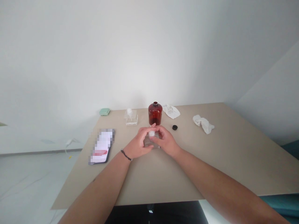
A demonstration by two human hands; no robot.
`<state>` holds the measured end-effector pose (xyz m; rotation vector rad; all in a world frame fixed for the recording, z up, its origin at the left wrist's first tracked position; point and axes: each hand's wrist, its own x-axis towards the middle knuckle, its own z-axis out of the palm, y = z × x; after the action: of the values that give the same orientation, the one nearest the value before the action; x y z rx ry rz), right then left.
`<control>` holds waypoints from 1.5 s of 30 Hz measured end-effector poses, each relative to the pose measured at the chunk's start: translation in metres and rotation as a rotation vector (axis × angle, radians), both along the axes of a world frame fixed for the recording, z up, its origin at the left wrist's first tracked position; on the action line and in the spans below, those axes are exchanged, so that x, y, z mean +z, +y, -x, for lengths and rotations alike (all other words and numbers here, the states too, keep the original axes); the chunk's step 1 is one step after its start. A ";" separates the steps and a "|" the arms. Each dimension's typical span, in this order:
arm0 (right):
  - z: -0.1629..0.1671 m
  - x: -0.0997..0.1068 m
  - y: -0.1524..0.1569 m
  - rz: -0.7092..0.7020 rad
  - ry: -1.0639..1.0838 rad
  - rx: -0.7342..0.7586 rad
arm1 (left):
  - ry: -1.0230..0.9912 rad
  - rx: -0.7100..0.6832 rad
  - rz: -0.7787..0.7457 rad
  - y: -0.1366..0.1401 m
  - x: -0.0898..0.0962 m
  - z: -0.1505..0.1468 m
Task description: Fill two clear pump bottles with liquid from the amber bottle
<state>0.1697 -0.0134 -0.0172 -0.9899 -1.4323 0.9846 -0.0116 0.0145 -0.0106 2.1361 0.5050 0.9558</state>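
Observation:
Both hands are closed round a clear, square-bodied bottle with a white cap (151,133) near the middle of the table. My left hand (139,143) grips the body from the left, thumb along the near side. From the right, my right hand (167,141) has its thumb and fingers at the cap and the upper body. Fingers hide much of the bottle. Just behind stands a brown-red glass bottle (155,114), its neck uncapped. A small black cap (175,127) lies to the right of that bottle.
A second clear square bottle with a white top (132,117) stands at the back left, near a green case (104,112). A phone (102,146) lies at left. Crumpled tissues (203,124) and a flatter tissue (171,111) lie right of the brown-red bottle. A wall (149,56) rises behind the table.

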 end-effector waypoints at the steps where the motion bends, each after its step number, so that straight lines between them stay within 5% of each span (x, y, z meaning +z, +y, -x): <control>1: -0.001 0.000 0.000 -0.004 0.003 0.012 | 0.005 0.001 -0.002 0.000 0.000 0.000; 8: -0.005 -0.001 0.003 -0.094 -0.021 0.030 | 0.013 0.004 -0.009 0.001 -0.002 0.001; 35: 0.008 0.002 0.001 -0.039 -0.017 -0.104 | 0.026 0.016 0.015 -0.002 0.002 -0.002; 45: 0.001 -0.001 0.002 -0.056 -0.002 -0.020 | 0.047 0.028 0.002 0.000 0.000 0.001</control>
<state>0.1691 -0.0112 -0.0184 -0.9631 -1.4412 0.9247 -0.0128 0.0146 -0.0105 2.1593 0.5601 0.9218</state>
